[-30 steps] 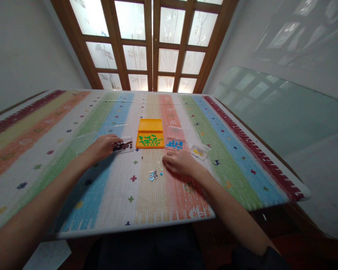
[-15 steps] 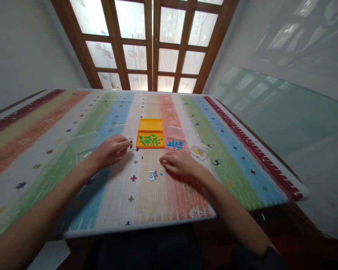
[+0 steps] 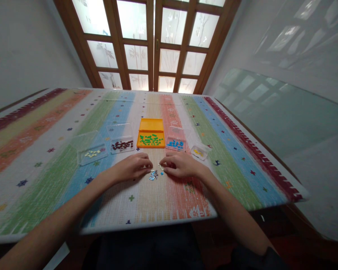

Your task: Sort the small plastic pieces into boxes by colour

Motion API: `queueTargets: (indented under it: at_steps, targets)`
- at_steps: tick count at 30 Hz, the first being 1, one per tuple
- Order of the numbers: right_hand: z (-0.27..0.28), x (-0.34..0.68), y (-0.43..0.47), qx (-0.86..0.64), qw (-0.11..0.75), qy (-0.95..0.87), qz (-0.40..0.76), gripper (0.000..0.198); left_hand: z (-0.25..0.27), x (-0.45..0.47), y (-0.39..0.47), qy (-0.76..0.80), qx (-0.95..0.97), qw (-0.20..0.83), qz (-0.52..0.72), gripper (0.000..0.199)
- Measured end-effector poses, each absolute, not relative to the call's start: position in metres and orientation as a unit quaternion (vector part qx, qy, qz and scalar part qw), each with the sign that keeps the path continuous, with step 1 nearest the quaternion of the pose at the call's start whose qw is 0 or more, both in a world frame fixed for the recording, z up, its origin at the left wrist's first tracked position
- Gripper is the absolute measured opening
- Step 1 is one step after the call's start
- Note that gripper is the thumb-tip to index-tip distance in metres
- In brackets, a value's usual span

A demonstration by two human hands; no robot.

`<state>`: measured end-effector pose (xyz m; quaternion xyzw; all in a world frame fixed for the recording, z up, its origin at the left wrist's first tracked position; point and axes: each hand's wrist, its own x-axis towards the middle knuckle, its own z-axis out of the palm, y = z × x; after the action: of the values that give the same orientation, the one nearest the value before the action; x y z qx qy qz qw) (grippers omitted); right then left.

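My left hand point(image 3: 135, 166) rests low over the cloth, left of a small pile of mixed pieces point(image 3: 153, 175). Its fingers are curled together, and whatever they hold is too small to make out. Opposite it, my right hand point(image 3: 178, 164) has thumb and fingers pinched beside small cream pieces point(image 3: 160, 167); the contents of the pinch are hidden. A tiny blue piece point(image 3: 162, 173) lies just below its fingertips. Beyond the hands stands an open orange box point(image 3: 151, 124) with green pieces point(image 3: 151, 140) inside.
Left of the orange box are clear boxes with dark brown pieces point(image 3: 122, 145) and cream pieces point(image 3: 92, 153). To its right are clear boxes of blue pieces point(image 3: 175, 144) and yellow pieces point(image 3: 198, 152). A striped cloth point(image 3: 112, 210) covers the table.
My left hand has come from the box of brown pieces, right and nearer to me, to the pile. The brown pieces are now uncovered. My right hand has hardly moved.
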<state>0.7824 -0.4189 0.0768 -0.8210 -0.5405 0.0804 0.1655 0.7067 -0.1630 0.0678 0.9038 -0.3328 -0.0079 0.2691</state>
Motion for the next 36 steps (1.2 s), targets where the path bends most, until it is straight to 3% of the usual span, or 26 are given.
queueTargets:
  at_steps: [12, 23, 36]
  targets:
    - [0.064, 0.782, -0.41, -0.825, 0.15, -0.544, 0.042, 0.016, 0.059, 0.715, -0.172, -0.312, 0.918, 0.241, 0.029, 0.02]
    - [0.072, 0.78, -0.412, -0.824, 0.13, -0.55, 0.04, 0.024, 0.066, 0.714, -0.183, -0.289, 0.92, 0.266, 0.005, 0.02]
    - [0.073, 0.781, -0.412, -0.859, 0.096, -0.503, -0.002, 0.02, 0.067, 0.722, -0.199, -0.257, 0.938, 0.232, -0.016, 0.016]
